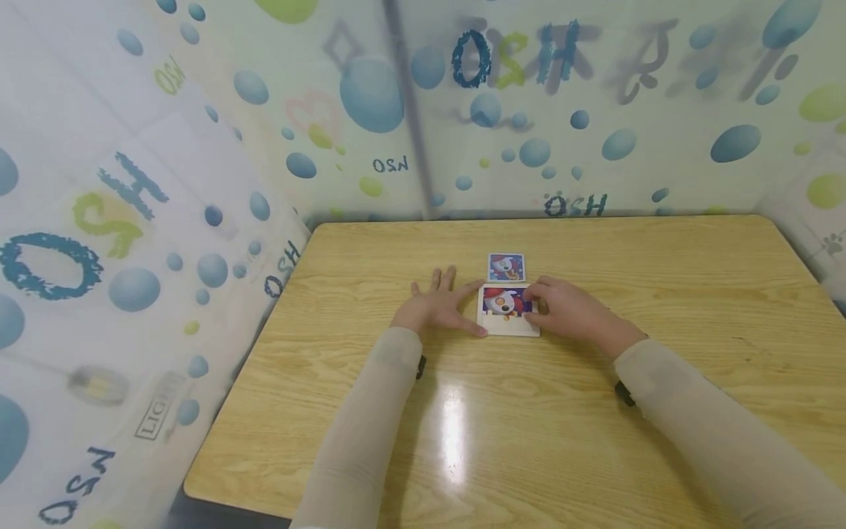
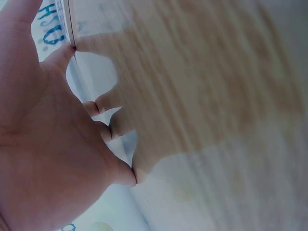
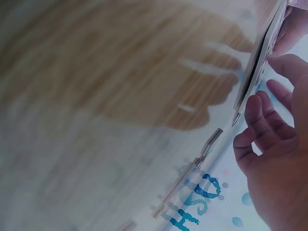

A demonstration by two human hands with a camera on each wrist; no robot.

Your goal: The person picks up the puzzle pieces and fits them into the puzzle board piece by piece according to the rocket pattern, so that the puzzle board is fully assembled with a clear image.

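Note:
A square white-bordered board (image 1: 509, 326) lies flat on the table, a cartoon picture across its upper part and a plain pale strip below. Just beyond it is a smaller card (image 1: 506, 267) with a similar cartoon character. My left hand (image 1: 439, 305) is spread on the tabletop, thumb and forefinger at the board's left edge. From the other side my right hand (image 1: 565, 307) reaches over the board's right part, its thumb and forefinger apart on the picture. In the right wrist view, the other fingers of that right hand (image 3: 279, 144) are loosely bent beside the board (image 3: 257, 60).
The wooden table (image 1: 317, 426) has a glare spot near its front. A wall (image 1: 581, 169) printed with blue and green bubbles rises behind it, and another wall (image 1: 152, 242) stands along the left side.

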